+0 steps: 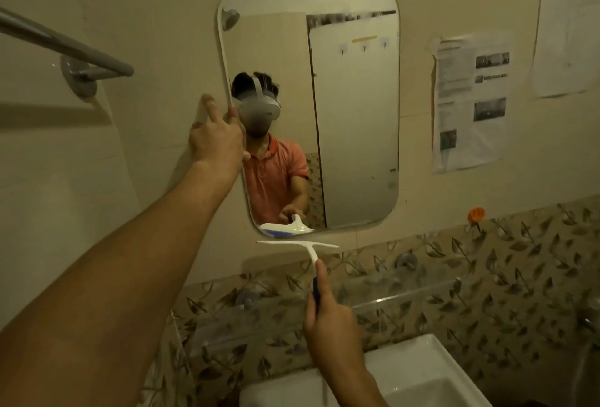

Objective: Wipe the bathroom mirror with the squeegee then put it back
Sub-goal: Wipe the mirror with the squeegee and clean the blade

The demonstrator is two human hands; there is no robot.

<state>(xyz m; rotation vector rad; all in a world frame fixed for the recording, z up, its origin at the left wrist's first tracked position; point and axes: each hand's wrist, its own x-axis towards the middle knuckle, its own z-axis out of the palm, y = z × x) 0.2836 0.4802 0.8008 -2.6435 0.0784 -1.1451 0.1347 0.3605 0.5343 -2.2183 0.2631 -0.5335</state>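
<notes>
A rounded rectangular mirror (354,107) hangs on the beige wall. My left hand (217,137) rests on its left edge, thumb over the glass and fingers against the wall. My right hand (328,315) grips the blue handle of a white squeegee (303,249). The squeegee's blade is level, just below the mirror's bottom edge and off the glass. The mirror reflects the squeegee and a person in an orange shirt.
A white sink (422,377) sits below. A clear shelf (406,296) runs along the leaf-patterned tile band. A grey towel bar (68,46) juts out at the left. Papers (470,104) are stuck to the wall at the right, above an orange hook (476,213).
</notes>
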